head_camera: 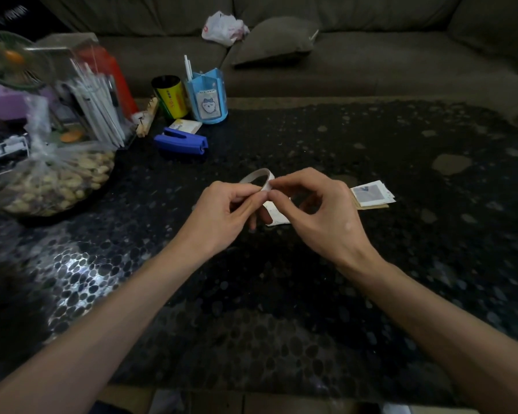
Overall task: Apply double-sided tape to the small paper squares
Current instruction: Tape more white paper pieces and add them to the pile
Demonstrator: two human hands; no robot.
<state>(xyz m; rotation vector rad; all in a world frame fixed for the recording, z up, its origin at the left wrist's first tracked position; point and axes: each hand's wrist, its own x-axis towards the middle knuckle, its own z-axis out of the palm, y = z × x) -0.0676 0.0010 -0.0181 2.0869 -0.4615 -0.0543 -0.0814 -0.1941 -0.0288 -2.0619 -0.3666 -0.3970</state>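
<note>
A thin white roll of double-sided tape (259, 176) is held above the dark table. My left hand (222, 218) grips the roll from the left, fingers curled round its near side. My right hand (317, 216) pinches the tape's edge at the roll's right side with thumb and forefinger. A small white paper square (277, 216) lies on the table just under both hands, partly hidden by my fingers. A small stack of paper squares (370, 194) sits on the table to the right of my right hand.
A blue stapler (181, 142), a yellow can (169, 95) and a blue pen holder (207, 97) stand at the back left. A bag of nuts (54, 177), a clear box of pens (96, 97) and a small fan (9, 59) crowd the left. A sofa (371, 55) runs behind the pebble-patterned table (371, 264).
</note>
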